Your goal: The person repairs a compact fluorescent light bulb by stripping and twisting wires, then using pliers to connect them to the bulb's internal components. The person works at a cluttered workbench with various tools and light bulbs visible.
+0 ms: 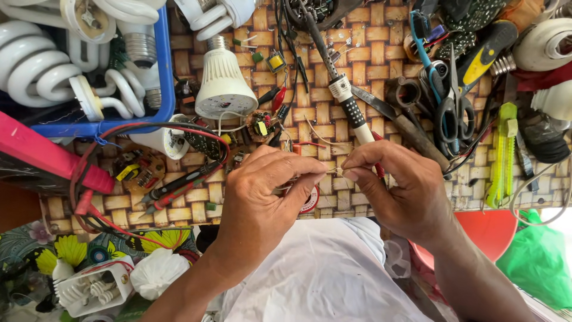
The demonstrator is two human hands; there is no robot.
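My left hand (262, 197) and my right hand (396, 185) meet over the woven mat (363, 53), fingertips pinched together on a thin pale wire (335, 172) held between them. My right hand also grips a soldering iron (341, 89), whose black and white handle runs up and away toward the top of the mat. Under my left hand a small round red and white part (310, 201) shows. A white bulb housing (223, 83) with loose wires and a small round circuit board (261, 125) lie just beyond my hands.
A blue tray (168, 65) of spiral lamp tubes sits at the top left. Red and black probe leads (173, 191) lie at the left. Scissors (453, 101), pliers, a yellow-green tool (503, 152) and more bulbs crowd the right. A green bag (539, 262) is at the lower right.
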